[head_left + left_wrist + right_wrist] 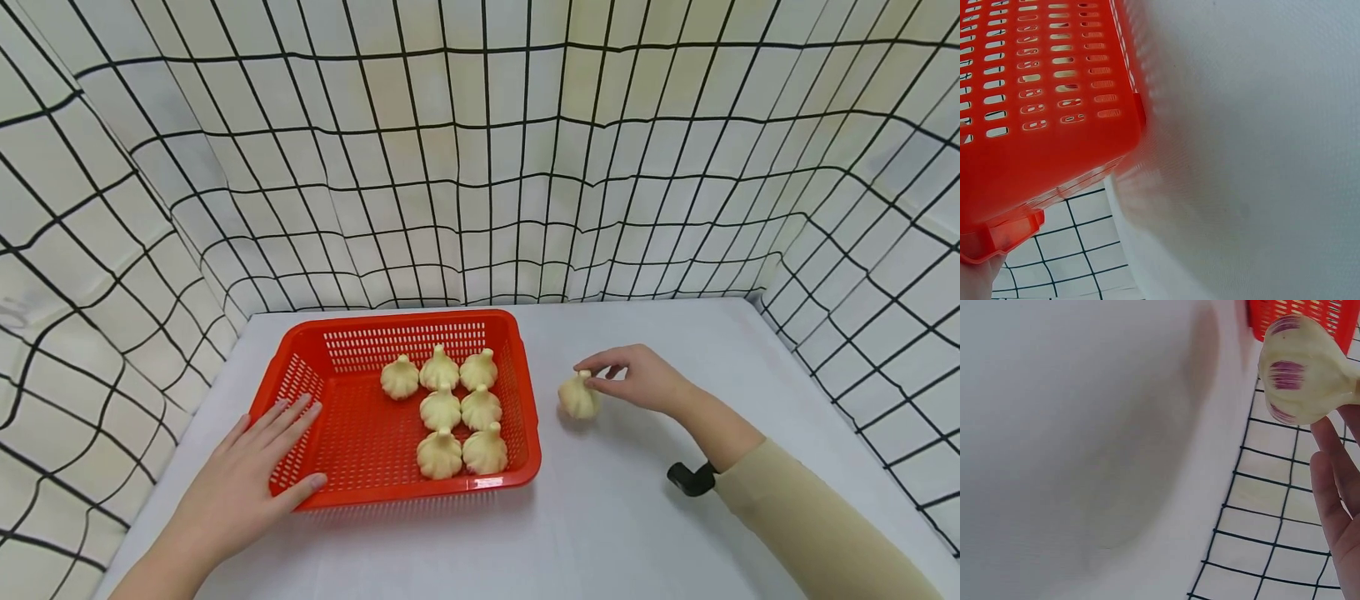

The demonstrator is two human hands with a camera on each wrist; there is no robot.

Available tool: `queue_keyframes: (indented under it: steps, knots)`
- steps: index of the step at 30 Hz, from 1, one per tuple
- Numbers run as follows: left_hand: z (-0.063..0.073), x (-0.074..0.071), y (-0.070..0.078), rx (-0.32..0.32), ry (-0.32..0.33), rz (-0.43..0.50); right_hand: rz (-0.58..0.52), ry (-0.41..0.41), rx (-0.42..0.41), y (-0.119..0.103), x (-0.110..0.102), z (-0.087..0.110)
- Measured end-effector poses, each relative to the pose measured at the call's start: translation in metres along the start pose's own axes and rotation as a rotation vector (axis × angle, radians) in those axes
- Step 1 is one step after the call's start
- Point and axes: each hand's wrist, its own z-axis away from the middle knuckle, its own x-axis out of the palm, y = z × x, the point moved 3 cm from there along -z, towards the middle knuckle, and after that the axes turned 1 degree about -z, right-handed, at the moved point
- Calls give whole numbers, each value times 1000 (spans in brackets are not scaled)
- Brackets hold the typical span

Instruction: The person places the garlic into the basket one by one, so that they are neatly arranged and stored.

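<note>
My right hand (pixel 637 379) pinches a garlic bulb (pixel 578 397) by its stem, just right of the red plastic basket (pixel 360 442). In the right wrist view the held garlic bulb (pixel 1294 372) shows purple streaks on its cream skin. My left hand (pixel 236 483) rests over the basket's left rim, fingers spread and straight. Inside the basket, several garlic bulbs (pixel 440 408) stand in rows toward the right side, stems up. One more bulb (pixel 400 377) sits at the back, left of those rows. In the left wrist view, the slotted basket wall (pixel 1041 150) fills the upper left.
A white table (pixel 600 517) lies under everything. Black netting (pixel 487 175) over white walls encloses the back and both sides. A black strap piece (pixel 692 479) sticks out by the right sleeve (pixel 810 517).
</note>
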Motion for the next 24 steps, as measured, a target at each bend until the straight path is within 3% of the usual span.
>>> queue_keyframes:
  steps: [13,21,24]
  knots:
    - [1,0,0,-3,-3,2,-23,89,-52,-29,-22,-22]
    - [1,0,0,2,3,-4,1,95,-17,-51,-27,-38]
    - [0,0,-1,1,-1,-3,5,93,-42,-61,-27,-47]
